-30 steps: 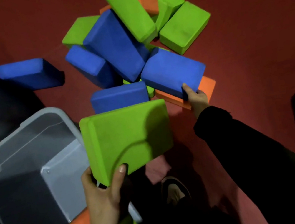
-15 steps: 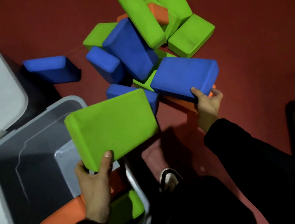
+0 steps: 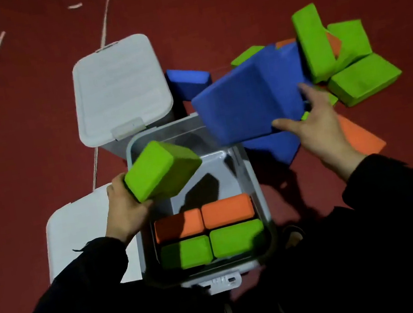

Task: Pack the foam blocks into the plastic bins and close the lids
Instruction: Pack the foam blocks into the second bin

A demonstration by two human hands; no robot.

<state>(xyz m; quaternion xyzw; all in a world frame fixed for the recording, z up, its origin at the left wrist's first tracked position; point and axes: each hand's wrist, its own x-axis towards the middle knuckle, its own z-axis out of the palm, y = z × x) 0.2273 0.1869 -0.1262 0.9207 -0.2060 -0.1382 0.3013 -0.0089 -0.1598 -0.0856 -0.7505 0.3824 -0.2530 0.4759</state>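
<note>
My left hand (image 3: 124,211) grips a green foam block (image 3: 160,171), tilted over the left rim of the open grey bin (image 3: 255,183). My right hand (image 3: 314,124) holds a large blue block (image 3: 248,100) in the air above the bin's far right corner. Inside the bin, at the near end, lie two orange blocks (image 3: 204,216) and two green blocks (image 3: 212,247) side by side. The far part of the bin floor is bare.
A closed bin with a white lid (image 3: 120,88) stands behind the open one. A loose white lid (image 3: 77,240) lies to its left. A pile of green, blue and orange blocks (image 3: 348,64) sits on the red floor at the right. My shoe (image 3: 292,235) is by the bin.
Both hands have swung left toward the bin. The green block now hangs over the bin's left rim, and the blue block has been lifted off the pile to above the bin.
</note>
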